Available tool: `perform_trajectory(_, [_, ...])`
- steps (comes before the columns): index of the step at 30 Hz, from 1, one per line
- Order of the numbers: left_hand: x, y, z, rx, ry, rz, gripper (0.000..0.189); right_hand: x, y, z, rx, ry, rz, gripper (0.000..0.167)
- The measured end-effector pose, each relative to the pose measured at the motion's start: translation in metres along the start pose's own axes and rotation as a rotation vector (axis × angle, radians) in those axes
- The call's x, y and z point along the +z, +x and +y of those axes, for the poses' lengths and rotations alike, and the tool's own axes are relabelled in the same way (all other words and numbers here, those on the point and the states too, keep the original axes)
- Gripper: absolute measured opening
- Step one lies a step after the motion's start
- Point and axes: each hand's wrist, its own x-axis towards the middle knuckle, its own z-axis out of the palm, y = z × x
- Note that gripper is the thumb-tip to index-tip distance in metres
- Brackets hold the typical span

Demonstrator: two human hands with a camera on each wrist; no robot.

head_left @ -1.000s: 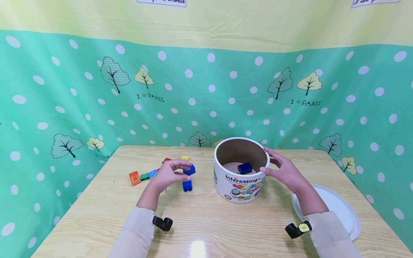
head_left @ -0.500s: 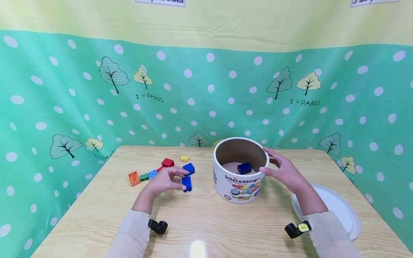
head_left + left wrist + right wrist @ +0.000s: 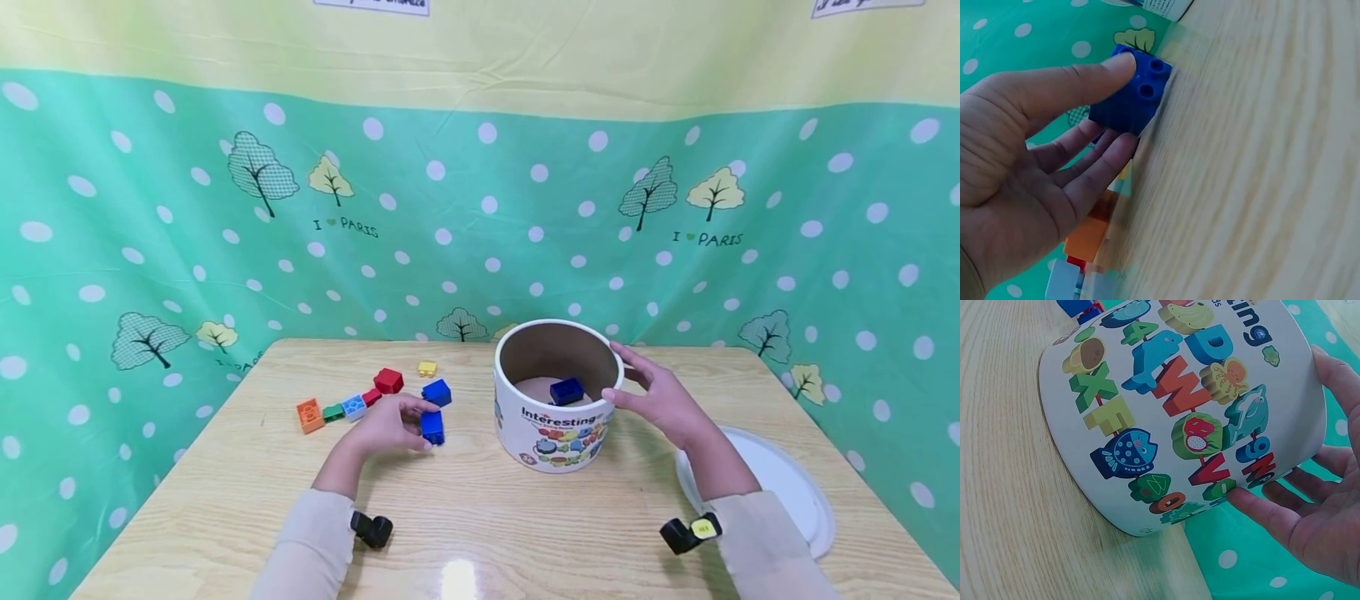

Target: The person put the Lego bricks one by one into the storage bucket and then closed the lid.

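- Lying at the lower right of the head view is a round white lid (image 3: 795,492), partly hidden by the right sleeve (image 3: 765,546).
- Left of centre, the left hand (image 3: 384,427) pinches a blue toy brick (image 3: 432,426) between thumb and fingers; the left wrist view alone shows the thumb pressed across its face.
- Right of centre, the right hand (image 3: 663,402) touches the printed bucket (image 3: 513,429) with fingers spread, unclenched; the right wrist view makes its W legible, while only the head view shows the dark blue brick (image 3: 566,390) inside.
- Beyond lie a red brick (image 3: 388,381) and yellow brick (image 3: 427,367).
- Behind hangs a polka-dot curtain (image 3: 487,250).
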Motion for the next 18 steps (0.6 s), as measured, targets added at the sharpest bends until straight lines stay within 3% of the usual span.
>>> perform_trajectory(5, [0.0025, 0.0008, 0.0002, -0.051, 0.026, 0.022, 0.052, 0.0006, -0.0003, -0.0008, 0.009, 0.004, 0.001, 0.085])
perform_trajectory(10, [0.0036, -0.0001, -0.0016, -0.007, -0.025, 0.016, 0.052, 0.0008, -0.0009, -0.0012, 0.013, 0.000, 0.002, 0.085])
perform_trajectory(18, [0.0028, -0.0019, 0.0047, 0.056, -0.190, -0.012, 0.056, 0.0007, 0.0005, -0.0009, 0.003, 0.004, 0.007, 0.084])
